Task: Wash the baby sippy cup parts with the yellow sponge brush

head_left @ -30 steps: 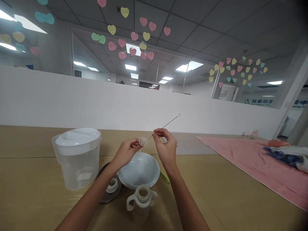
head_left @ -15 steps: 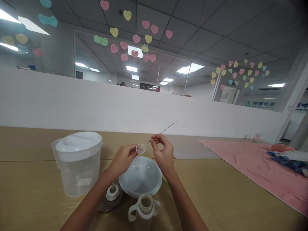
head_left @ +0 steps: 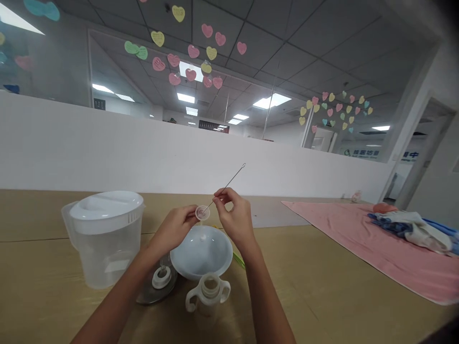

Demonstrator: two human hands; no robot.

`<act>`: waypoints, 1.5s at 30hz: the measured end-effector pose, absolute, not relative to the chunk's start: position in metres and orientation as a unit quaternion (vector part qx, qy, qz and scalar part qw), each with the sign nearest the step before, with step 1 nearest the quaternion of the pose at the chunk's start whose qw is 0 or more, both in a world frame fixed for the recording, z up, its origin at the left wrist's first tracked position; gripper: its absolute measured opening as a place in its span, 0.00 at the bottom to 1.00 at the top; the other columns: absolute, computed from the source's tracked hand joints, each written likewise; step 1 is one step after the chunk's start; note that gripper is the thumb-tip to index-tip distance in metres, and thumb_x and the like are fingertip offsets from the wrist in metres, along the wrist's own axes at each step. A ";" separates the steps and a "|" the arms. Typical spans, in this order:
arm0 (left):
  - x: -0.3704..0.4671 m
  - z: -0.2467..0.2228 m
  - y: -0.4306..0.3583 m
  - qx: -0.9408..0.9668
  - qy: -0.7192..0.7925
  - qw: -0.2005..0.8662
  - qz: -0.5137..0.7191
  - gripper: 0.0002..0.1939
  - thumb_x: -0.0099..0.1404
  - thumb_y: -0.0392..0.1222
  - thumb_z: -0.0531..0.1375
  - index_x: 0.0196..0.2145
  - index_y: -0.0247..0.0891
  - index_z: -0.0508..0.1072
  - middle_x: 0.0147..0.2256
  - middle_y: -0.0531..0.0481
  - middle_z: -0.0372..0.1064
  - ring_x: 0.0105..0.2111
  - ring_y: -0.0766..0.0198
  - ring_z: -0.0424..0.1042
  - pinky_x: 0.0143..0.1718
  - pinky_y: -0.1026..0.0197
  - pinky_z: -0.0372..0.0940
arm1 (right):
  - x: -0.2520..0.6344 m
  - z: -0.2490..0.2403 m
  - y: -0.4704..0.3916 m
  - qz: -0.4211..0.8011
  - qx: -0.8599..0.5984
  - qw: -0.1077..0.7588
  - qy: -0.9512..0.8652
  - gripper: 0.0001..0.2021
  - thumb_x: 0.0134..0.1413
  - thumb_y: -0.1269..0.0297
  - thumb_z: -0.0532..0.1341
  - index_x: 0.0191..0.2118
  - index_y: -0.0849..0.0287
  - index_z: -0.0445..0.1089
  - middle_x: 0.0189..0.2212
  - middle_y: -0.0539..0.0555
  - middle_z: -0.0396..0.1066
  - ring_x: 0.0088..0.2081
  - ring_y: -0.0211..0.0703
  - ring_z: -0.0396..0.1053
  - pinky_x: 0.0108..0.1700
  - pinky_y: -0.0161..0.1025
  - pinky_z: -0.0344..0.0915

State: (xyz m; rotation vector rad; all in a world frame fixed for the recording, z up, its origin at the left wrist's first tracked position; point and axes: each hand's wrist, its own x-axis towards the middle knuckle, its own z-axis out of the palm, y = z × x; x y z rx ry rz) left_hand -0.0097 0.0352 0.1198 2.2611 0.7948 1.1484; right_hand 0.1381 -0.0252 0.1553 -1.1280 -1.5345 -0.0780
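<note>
Above the bowl, my left hand (head_left: 177,223) pinches a small round translucent silicone bottle nipple (head_left: 202,213) by its edge, with the open side facing me. My right hand (head_left: 234,212) grips a thin wire brush (head_left: 234,175) between thumb and fingertips. The brush's looped end points up and right, and its lower end goes into the nipple, where the tip is hidden. Below both hands stands a pale blue-white bowl (head_left: 206,255). A two-handled baby bottle (head_left: 208,303), its mouth uncovered, is upright in front of the bowl.
A lidded clear plastic pitcher (head_left: 109,248) stands at left. A white bottle collar (head_left: 161,277) rests on a round dark plate (head_left: 148,295) beside the bowl. Something green (head_left: 238,260) lies behind my right wrist. Folded clothes (head_left: 412,227) lie on a pink cloth (head_left: 340,231) at right.
The view has turned slightly to the right, so everything appears shifted left. The brush stands a little steeper, and its lower end is still in the nipple. Both grips are unchanged.
</note>
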 end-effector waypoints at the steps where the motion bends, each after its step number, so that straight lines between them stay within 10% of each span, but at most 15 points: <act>1: -0.010 0.119 0.035 0.827 0.293 0.238 0.416 0.12 0.60 0.43 0.52 0.30 0.35 0.72 0.29 0.49 0.72 0.30 0.60 0.69 0.32 0.64 0.61 | 0.138 0.156 -0.025 -0.032 -0.482 0.578 -0.658 0.05 0.50 0.68 0.55 0.32 0.56 0.68 0.28 0.48 0.71 0.30 0.38 0.68 0.37 0.36 0.62; 13: -0.004 0.119 0.030 0.839 0.305 0.225 0.391 0.15 0.62 0.47 0.51 0.33 0.36 0.73 0.31 0.49 0.73 0.32 0.59 0.70 0.31 0.64 0.59 | 0.147 0.147 -0.011 0.091 -0.496 0.531 -0.681 0.04 0.43 0.71 0.58 0.26 0.59 0.71 0.24 0.51 0.72 0.29 0.38 0.70 0.34 0.35 0.65; 19: -0.003 0.116 0.022 0.875 0.304 0.175 0.333 0.13 0.62 0.45 0.50 0.31 0.38 0.72 0.29 0.50 0.72 0.28 0.62 0.67 0.27 0.65 0.54 | 0.164 0.163 -0.035 0.182 -0.427 0.565 -0.682 0.16 0.50 0.56 0.59 0.43 0.57 0.68 0.36 0.52 0.71 0.23 0.32 0.65 0.25 0.33 0.63; 25: -0.001 0.116 0.021 0.880 0.287 0.181 0.331 0.15 0.62 0.46 0.50 0.28 0.37 0.72 0.26 0.52 0.70 0.26 0.64 0.64 0.25 0.66 0.52 | 0.150 0.170 -0.055 0.188 -0.374 0.668 -0.615 0.26 0.54 0.43 0.50 0.16 0.58 0.53 0.13 0.46 0.54 0.15 0.29 0.53 0.17 0.30 0.52; 45: 0.003 0.125 0.016 0.836 0.236 0.258 0.423 0.15 0.63 0.45 0.53 0.40 0.39 0.76 0.37 0.50 0.74 0.38 0.58 0.69 0.40 0.61 0.62 | 0.128 0.152 -0.020 0.169 -0.425 0.621 -0.636 0.24 0.55 0.48 0.51 0.15 0.58 0.53 0.12 0.45 0.50 0.16 0.30 0.50 0.19 0.31 0.48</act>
